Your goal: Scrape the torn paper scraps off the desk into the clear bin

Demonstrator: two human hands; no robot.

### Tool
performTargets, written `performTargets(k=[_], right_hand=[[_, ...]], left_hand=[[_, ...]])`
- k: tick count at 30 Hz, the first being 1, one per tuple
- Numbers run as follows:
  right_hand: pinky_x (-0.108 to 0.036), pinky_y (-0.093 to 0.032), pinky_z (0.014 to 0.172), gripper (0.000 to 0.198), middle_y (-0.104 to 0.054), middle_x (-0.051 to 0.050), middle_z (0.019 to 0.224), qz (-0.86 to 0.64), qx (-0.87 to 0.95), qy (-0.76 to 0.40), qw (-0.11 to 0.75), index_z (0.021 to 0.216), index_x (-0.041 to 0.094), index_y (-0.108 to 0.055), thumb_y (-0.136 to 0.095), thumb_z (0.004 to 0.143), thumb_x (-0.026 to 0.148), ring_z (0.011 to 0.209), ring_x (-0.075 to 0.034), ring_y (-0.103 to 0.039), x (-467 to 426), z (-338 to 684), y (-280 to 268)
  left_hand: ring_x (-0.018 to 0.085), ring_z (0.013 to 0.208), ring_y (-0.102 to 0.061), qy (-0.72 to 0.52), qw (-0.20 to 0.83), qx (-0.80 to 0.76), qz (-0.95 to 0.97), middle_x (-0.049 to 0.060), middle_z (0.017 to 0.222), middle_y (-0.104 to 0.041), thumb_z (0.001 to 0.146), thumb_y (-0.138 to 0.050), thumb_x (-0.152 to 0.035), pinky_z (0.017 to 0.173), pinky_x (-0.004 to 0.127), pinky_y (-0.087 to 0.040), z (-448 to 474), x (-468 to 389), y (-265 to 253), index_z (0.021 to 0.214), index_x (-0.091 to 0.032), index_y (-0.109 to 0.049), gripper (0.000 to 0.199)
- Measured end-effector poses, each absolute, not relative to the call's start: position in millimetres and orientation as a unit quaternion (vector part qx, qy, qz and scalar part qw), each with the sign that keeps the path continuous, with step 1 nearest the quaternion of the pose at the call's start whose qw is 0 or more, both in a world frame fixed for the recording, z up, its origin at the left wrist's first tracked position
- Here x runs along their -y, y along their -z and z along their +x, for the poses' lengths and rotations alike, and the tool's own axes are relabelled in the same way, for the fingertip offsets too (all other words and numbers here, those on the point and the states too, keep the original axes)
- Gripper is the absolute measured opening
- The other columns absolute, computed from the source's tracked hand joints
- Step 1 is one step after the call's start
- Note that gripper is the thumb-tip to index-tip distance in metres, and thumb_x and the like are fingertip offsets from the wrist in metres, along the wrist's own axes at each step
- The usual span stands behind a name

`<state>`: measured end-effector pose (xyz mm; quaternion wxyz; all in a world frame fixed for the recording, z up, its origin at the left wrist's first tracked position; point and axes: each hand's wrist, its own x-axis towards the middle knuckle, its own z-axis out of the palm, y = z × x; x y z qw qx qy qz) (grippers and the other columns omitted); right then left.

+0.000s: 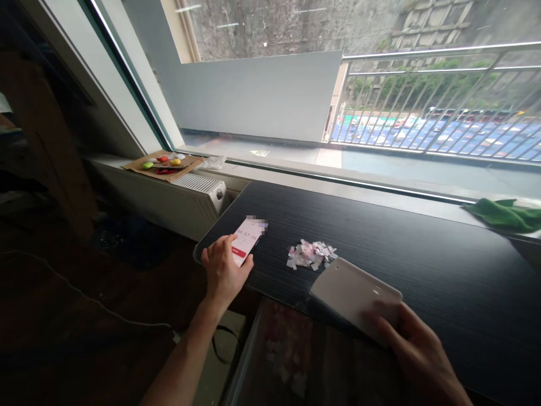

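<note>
My left hand (226,265) is closed around the lower end of a smartphone (246,239), which lies at the left end of the dark tabletop. Its lit screen reads 00:57:35 above a red button. In my right hand (408,332) is a flat white plastic scraper (355,293) with rounded corners, tilted over the table's front edge. Just beyond its far left corner is a small pile of white and pinkish paper scraps (310,254). The fingers behind the scraper are partly hidden.
Below the table's front edge, a see-through bin (249,349) holds more scraps, dim in shadow. A green cloth (502,214) lies on the sill at right. Brown paper (175,175) with small colourful items rests on the radiator (190,197). A white cable (97,299) crosses the floor.
</note>
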<state>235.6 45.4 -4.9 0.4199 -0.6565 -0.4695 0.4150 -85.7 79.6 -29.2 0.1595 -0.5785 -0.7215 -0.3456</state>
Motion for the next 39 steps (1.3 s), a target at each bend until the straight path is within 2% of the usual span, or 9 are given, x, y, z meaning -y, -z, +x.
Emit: performTargets(k=[2, 6, 10, 13, 19, 24, 29, 36, 39], right_hand=[[-0.030, -0.056, 0.067, 0.039, -0.076, -0.006, 0.083, -0.656, 0.450, -0.407, 0.450, 0.089, 0.019, -0.070, -0.071, 0.066, 0.051, 0.077, -0.025, -0.070, -46, 236, 3], [-0.031, -0.054, 0.069, 0.035, -0.074, -0.004, 0.081, -0.665, 0.445, -0.357, 0.482, 0.088, 0.021, -0.067, -0.072, 0.066, 0.048, 0.076, -0.023, -0.068, -57, 240, -4], [-0.033, -0.050, 0.068, 0.031, -0.069, -0.002, 0.074, -0.674, 0.507, -0.292, 0.452, 0.086, 0.020, -0.064, -0.067, 0.070, 0.047, 0.071, -0.021, -0.063, -78, 246, -8], [-0.033, -0.048, 0.066, 0.027, -0.066, -0.001, 0.072, -0.670, 0.535, -0.270, 0.439, 0.086, 0.021, -0.062, -0.064, 0.074, 0.045, 0.068, -0.019, -0.061, -92, 250, -8], [-0.034, -0.047, 0.068, 0.026, -0.066, -0.001, 0.074, -0.645, 0.562, -0.326, 0.401, 0.086, 0.019, -0.061, -0.065, 0.072, 0.041, 0.069, -0.019, -0.060, -99, 255, -5], [-0.034, -0.047, 0.067, 0.027, -0.066, -0.001, 0.075, -0.635, 0.553, -0.347, 0.414, 0.086, 0.020, -0.061, -0.065, 0.070, 0.042, 0.070, -0.019, -0.060, -95, 261, -7], [-0.035, -0.046, 0.066, 0.027, -0.064, -0.001, 0.071, -0.667, 0.544, -0.304, 0.408, 0.082, 0.021, -0.061, -0.066, 0.068, 0.043, 0.067, -0.020, -0.057, -95, 267, 0], [-0.033, -0.047, 0.067, 0.026, -0.067, -0.001, 0.076, -0.615, 0.549, -0.385, 0.415, 0.087, 0.020, -0.063, -0.065, 0.071, 0.041, 0.070, -0.019, -0.060, -76, 251, 8], [-0.033, -0.047, 0.068, 0.027, -0.067, -0.001, 0.076, -0.619, 0.536, -0.378, 0.432, 0.086, 0.020, -0.062, -0.067, 0.070, 0.041, 0.071, -0.019, -0.060, -83, 249, 9]], left_hand=[[0.032, 0.110, -0.056, 0.384, 0.152, 0.681, -0.605, 0.014, 0.116, -0.061, 0.078, -0.063, -0.024, 0.097, 0.052, -0.039, -76, -78, 24, 0.114, -0.019, -0.052, 0.038], [0.025, 0.103, -0.059, 0.447, 0.109, 0.584, -0.669, 0.009, 0.105, -0.063, 0.084, -0.056, -0.019, 0.095, 0.043, -0.044, -48, -74, 19, 0.107, -0.020, -0.056, 0.022], [0.023, 0.097, -0.061, 0.442, 0.073, 0.546, -0.708, 0.006, 0.098, -0.064, 0.085, -0.052, -0.017, 0.092, 0.040, -0.045, -27, -75, 27, 0.102, -0.020, -0.058, 0.018], [0.024, 0.097, -0.062, 0.418, 0.068, 0.547, -0.722, 0.006, 0.099, -0.066, 0.084, -0.051, -0.017, 0.099, 0.045, -0.040, -24, -76, 34, 0.102, -0.020, -0.059, 0.020], [0.025, 0.100, -0.062, 0.401, 0.046, 0.560, -0.724, 0.007, 0.102, -0.066, 0.083, -0.050, -0.019, 0.101, 0.047, -0.037, -30, -76, 35, 0.104, -0.020, -0.061, 0.024], [0.025, 0.101, -0.062, 0.396, 0.022, 0.567, -0.722, 0.007, 0.102, -0.067, 0.083, -0.048, -0.020, 0.102, 0.047, -0.037, -30, -76, 33, 0.103, -0.020, -0.061, 0.024], [0.025, 0.101, -0.062, 0.393, 0.015, 0.566, -0.724, 0.007, 0.102, -0.066, 0.083, -0.047, -0.019, 0.103, 0.047, -0.036, -30, -75, 31, 0.101, -0.020, -0.061, 0.022], [0.025, 0.100, -0.062, 0.393, 0.007, 0.562, -0.728, 0.006, 0.100, -0.066, 0.082, -0.048, -0.018, 0.104, 0.048, -0.034, -30, -76, 31, 0.098, -0.021, -0.061, 0.021], [0.025, 0.098, -0.062, 0.393, 0.006, 0.563, -0.727, 0.006, 0.100, -0.066, 0.082, -0.049, -0.018, 0.103, 0.048, -0.034, -30, -76, 32, 0.098, -0.020, -0.062, 0.021]])
